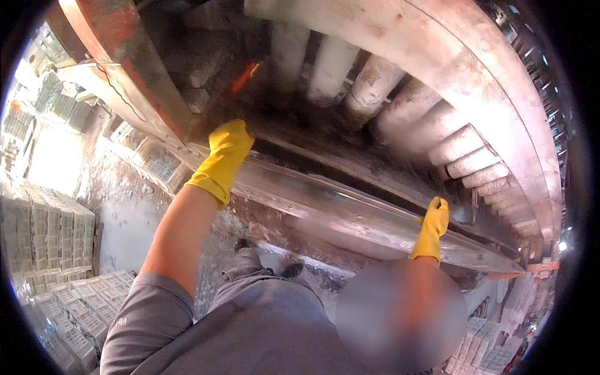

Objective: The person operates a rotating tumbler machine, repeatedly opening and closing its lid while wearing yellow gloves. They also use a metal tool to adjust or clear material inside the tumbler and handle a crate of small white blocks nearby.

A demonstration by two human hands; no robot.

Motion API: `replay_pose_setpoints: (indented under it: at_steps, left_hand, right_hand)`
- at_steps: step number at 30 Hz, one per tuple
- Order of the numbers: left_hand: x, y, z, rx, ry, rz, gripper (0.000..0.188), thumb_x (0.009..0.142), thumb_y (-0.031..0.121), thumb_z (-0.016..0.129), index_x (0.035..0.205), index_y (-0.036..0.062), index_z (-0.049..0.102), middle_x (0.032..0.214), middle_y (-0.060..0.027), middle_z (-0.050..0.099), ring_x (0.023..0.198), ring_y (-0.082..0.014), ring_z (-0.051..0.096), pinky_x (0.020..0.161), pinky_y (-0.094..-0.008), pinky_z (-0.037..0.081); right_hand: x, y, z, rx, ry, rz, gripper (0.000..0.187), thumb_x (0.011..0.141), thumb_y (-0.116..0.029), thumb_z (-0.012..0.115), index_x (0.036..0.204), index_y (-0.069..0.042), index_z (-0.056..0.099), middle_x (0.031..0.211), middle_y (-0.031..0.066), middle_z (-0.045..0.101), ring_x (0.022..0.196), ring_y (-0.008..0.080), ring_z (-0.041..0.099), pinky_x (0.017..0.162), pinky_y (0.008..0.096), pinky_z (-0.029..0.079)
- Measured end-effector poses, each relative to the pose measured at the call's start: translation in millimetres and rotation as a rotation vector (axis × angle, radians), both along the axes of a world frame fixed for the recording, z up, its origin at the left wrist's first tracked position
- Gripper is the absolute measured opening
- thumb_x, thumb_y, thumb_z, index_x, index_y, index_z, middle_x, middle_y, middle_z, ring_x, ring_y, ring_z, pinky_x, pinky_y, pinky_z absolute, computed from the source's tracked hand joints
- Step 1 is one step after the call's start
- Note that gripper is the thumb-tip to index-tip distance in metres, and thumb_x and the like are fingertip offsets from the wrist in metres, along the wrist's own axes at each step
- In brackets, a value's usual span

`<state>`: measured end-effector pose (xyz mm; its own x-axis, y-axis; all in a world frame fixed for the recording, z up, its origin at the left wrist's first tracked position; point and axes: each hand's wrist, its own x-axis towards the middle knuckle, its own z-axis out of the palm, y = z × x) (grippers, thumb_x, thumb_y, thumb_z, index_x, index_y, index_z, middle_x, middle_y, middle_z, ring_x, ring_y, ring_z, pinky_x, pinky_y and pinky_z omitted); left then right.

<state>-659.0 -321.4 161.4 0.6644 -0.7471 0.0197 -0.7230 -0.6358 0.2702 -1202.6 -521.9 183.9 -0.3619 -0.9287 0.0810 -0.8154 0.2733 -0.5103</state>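
Note:
My left hand [230, 147], in a yellow rubber glove, is closed in a fist at the left end of a long metal rail [337, 206]. Farther right, my right hand [435, 224], in a matching glove, has its fingers curled in at the same rail. What either hand holds, if anything, is hidden by the gloves. Beyond the rail runs a dark slot, and past it stands a row of thick pale rollers [373, 87]. A glowing orange streak [245, 77] shows in the dark space beyond my left hand.
A broad curved metal beam [456, 56] spans the far side. An orange-stained post [119, 56] rises at the left. Stacked pale crates [47, 225] stand at the left, with more crates [478, 344] at lower right. A blurred disc covers my right forearm.

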Motion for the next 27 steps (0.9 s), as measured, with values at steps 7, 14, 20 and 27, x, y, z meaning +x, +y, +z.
replay_pose_setpoints:
  at_steps: [7, 14, 20, 27]
  left_hand:
    - [11, -24, -6, 0.028, 0.238, -0.238, 0.056, 0.09, 0.049, 0.075, 0.124, 0.0041, 0.071, 0.122, -0.0203, 0.074, 0.116, -0.0412, 0.068, 0.099, -0.0495, 0.054]
    - [17, -29, -1, -0.009, 0.519, -0.435, 0.058, 0.091, 0.044, 0.075, 0.132, 0.0024, 0.068, 0.124, -0.02, 0.074, 0.119, -0.0376, 0.069, 0.101, -0.0455, 0.053]
    - [7, -28, 6, -0.12, 0.514, -0.576, 0.05, 0.093, 0.034, 0.078, 0.128, -0.0005, 0.069, 0.12, -0.021, 0.075, 0.112, -0.0356, 0.072, 0.095, -0.0419, 0.056]
    - [-7, -36, -21, -0.172, 0.536, -0.557, 0.047, 0.094, 0.032, 0.077, 0.128, 0.0009, 0.069, 0.122, -0.0204, 0.075, 0.114, -0.0359, 0.071, 0.099, -0.0427, 0.054]
  right_hand:
    - [70, 39, -19, -0.278, 0.016, 0.246, 0.039, 0.103, -0.045, 0.063, 0.118, -0.011, 0.075, 0.11, 0.0164, 0.077, 0.097, 0.0329, 0.074, 0.084, 0.0416, 0.057]
    - [82, 60, -26, -0.343, 0.207, 0.436, 0.034, 0.106, -0.036, 0.06, 0.101, -0.006, 0.077, 0.089, 0.0102, 0.077, 0.079, 0.0285, 0.074, 0.072, 0.0406, 0.057]
    - [75, 62, -30, -0.547, 0.316, 0.513, 0.035, 0.104, -0.035, 0.063, 0.083, -0.007, 0.068, 0.075, 0.0172, 0.068, 0.066, 0.0397, 0.064, 0.061, 0.0502, 0.049]
    - [58, 83, -38, -0.411, 0.335, 0.506, 0.039, 0.103, -0.042, 0.062, 0.085, -0.008, 0.066, 0.078, 0.0191, 0.069, 0.073, 0.0435, 0.066, 0.065, 0.0531, 0.05]
